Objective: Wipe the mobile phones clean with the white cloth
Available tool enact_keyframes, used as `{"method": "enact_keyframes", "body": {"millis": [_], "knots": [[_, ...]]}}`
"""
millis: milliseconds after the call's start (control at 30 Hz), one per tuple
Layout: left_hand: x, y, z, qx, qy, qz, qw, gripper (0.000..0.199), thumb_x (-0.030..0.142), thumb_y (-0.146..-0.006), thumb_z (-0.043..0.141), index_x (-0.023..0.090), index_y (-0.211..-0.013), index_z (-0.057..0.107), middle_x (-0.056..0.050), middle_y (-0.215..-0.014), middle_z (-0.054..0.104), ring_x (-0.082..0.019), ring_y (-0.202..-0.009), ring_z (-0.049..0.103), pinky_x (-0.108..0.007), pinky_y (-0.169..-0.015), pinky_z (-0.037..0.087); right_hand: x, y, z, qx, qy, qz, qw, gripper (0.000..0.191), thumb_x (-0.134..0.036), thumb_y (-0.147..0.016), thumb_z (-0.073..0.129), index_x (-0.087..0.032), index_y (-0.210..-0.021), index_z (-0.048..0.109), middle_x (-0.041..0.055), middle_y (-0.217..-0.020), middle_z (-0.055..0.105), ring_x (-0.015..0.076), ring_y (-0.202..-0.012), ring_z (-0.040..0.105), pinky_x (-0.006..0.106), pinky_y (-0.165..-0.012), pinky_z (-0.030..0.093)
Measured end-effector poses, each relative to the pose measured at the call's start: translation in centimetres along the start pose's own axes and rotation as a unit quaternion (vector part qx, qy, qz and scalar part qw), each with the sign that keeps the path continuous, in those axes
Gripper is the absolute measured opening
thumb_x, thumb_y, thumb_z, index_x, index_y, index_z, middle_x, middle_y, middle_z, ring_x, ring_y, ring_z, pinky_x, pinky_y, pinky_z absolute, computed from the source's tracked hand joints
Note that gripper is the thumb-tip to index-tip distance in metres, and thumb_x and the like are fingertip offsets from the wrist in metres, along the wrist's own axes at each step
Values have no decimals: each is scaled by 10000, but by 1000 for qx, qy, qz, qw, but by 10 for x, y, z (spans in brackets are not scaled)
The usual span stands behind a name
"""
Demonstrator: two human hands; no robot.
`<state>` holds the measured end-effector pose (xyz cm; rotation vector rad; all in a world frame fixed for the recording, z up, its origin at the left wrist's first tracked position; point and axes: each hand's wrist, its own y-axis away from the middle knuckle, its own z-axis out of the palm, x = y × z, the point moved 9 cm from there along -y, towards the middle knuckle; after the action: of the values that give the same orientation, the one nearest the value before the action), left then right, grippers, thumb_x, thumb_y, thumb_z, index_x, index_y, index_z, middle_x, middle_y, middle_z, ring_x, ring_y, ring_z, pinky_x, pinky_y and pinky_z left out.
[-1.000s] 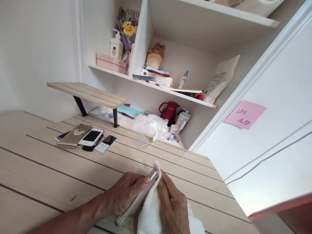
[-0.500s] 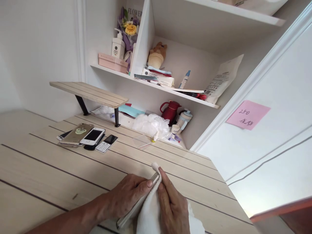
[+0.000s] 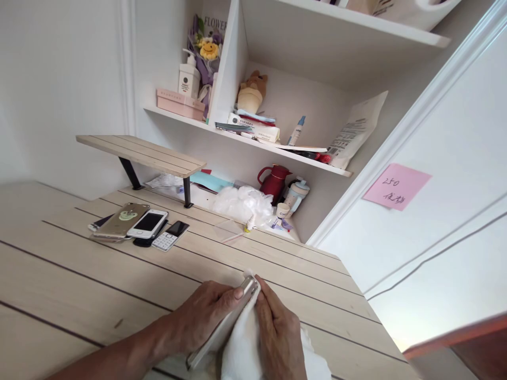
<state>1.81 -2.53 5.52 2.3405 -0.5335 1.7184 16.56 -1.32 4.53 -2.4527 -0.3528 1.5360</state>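
My left hand (image 3: 206, 316) is closed round a slim silver-edged phone (image 3: 216, 338), its thumb lying along the upper edge. The phone is tilted, with its far end pointing up and to the right. A white cloth (image 3: 242, 343) covers the phone's right side and far corner. Pinched in my right hand (image 3: 279, 332), the cloth is pressed against that far end, and the rest of it hangs below the fingers. The phone's faces are mostly hidden by my left hand and the cloth.
Several phones (image 3: 147, 224) lie at the left of the slatted table (image 3: 119, 285). Behind them stands a small wooden riser (image 3: 142, 153). A clear plastic bag (image 3: 243, 205), a red jug (image 3: 274, 182) and a paper cup (image 3: 282, 210) sit under the shelf (image 3: 245, 138).
The cloth's tip at the phone's far corner has flattened, so more of that end shows. Both hands keep their grip. The whole view has shifted slightly.
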Motion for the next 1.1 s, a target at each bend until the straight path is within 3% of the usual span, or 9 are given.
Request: {"method": "enact_keyframes", "body": {"millis": [67, 233, 433, 633, 867, 1000, 1100], "knots": [[-3, 0, 0, 4, 11, -17, 1000, 554, 669, -1003, 302, 224, -678, 359, 45, -667, 313, -146, -663, 316, -286, -604, 248, -1, -1, 1, -5, 2, -1, 1000, 438, -504, -1005, 535, -232, -1286, 732, 44, -1202, 779, 229, -1097, 753, 266, -946, 599], [-5, 0, 12, -38, 74, -16, 996, 555, 667, -995, 326, 215, -692, 434, 39, -665, 348, -143, -646, 332, -274, -581, 265, -17, 5, -7, 50, -50, -68, 995, 392, -455, -1004, 561, -263, -1308, 717, 22, -1315, 724, 213, -1227, 687, 291, -1087, 516], [-4, -1, 7, -17, 88, -24, 996, 566, 677, -989, 314, 211, -693, 438, 43, -664, 349, -138, -633, 307, -279, -576, 272, -4, -2, 0, -9, 10, -24, 1000, 417, -466, -1010, 539, -229, -1298, 726, 49, -1246, 758, 235, -1154, 730, 304, -1008, 577], [-1, 1, 11, -16, -2, -7, 1000, 546, 632, -1013, 301, 218, -672, 406, 34, -675, 393, -155, -673, 395, -285, -638, 312, -17, 8, -5, 45, -29, -71, 996, 398, -454, -997, 568, -232, -1284, 731, 55, -1270, 748, 232, -1200, 705, 286, -1019, 564], [-10, 0, 8, -9, 87, -32, 996, 546, 657, -992, 348, 211, -694, 447, 39, -664, 352, -143, -645, 327, -278, -591, 294, -2, -1, -1, -5, -6, 5, 1000, 420, -512, -1009, 522, -255, -1250, 750, 34, -1234, 765, 236, -1165, 721, 331, -1030, 567], [-6, 0, 14, -36, 62, -22, 997, 558, 663, -997, 315, 219, -677, 421, 34, -663, 369, -148, -640, 349, -280, -584, 292, -12, 5, -4, 32, -29, -41, 998, 392, -481, -994, 566, -265, -1272, 738, 27, -1260, 755, 224, -1182, 714, 283, -1008, 569], [-6, 0, 15, -22, 48, -12, 999, 557, 664, -998, 311, 223, -667, 390, 36, -671, 359, -148, -653, 350, -278, -599, 298, -14, 7, -5, 49, -30, -56, 997, 381, -469, -994, 567, -259, -1256, 747, 28, -1255, 757, 220, -1182, 714, 277, -1023, 557]]}}
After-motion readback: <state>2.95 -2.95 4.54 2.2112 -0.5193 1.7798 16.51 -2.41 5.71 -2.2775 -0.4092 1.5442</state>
